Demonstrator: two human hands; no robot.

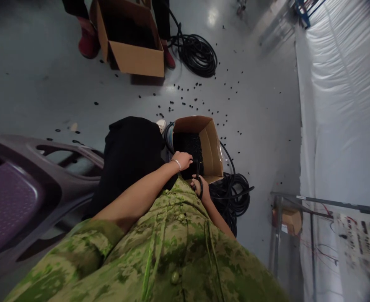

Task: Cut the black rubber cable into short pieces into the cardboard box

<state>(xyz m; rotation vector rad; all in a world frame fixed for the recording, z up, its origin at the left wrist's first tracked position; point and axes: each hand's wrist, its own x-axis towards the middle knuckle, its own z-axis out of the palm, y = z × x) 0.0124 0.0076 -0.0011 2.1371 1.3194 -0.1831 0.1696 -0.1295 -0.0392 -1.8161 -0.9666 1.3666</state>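
Gripping a dark scissors-like tool (199, 176) over an open box (211, 147) of small black pieces (187, 142)

Wraps the right hand (204, 188) closed around the tool's looped handle, at the near rim of the box and close against the green patterned shirt (172, 235). Holds the left hand (183, 160) slightly farther out, over the box opening, with fingers bent inward and a silver bracelet (177, 163) at the wrist; cannot tell about anything pinched between the fingertips. Has both hands near each other but apart.

Points the tool away from the body, handle toward the shirt, narrow end toward the far wall of the box. Runs its long axis nearly straight out from the waist, just right of the left fingertips. Loses the exact tip against the dark contents.

Has least room on the near side, between shirt and rim, and on the left, with a black-trousered leg (131, 151) just beside the box. Meets a hose coil (235, 195) just outside the right wall, then wide floor (266, 138) as far as a metal frame (316, 203). Has more floor ahead, strewn with pieces, up to a second box (137, 58) between another person's red shoes (89, 42). Borders on a purple chair (9, 205) to the left, beyond the leg.
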